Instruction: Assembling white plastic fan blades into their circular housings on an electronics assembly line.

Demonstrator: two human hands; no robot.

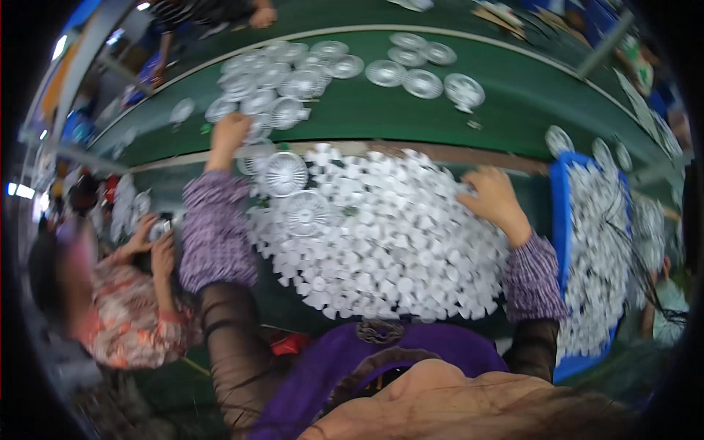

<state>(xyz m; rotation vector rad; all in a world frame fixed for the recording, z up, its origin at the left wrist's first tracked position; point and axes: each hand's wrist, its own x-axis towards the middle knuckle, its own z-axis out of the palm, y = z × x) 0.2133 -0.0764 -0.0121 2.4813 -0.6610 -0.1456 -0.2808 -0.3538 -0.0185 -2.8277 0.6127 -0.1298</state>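
My left hand (231, 132) reaches over the far edge of the work surface, its fingers closed on the rim of a round slotted grille (259, 127) of pale plastic. More such grilles (302, 83) lie overlapping just beyond it. Two grilles (285, 174) rest nearer me, at the left of a wide heap of small white lobed plastic pieces (389, 235), like little fan blades. Over the heap's right side hovers my right hand (499, 199), fingers bent and thumb apart, with nothing visible between them.
A green conveyor belt (513, 110) runs across beyond the heap, with a grille (464, 92) farther right. At my right stands a blue bin (562, 220) full of white pieces. A co-worker (139, 308) sits at left, hands raised. Another person's hand (262, 16) shows across the belt.
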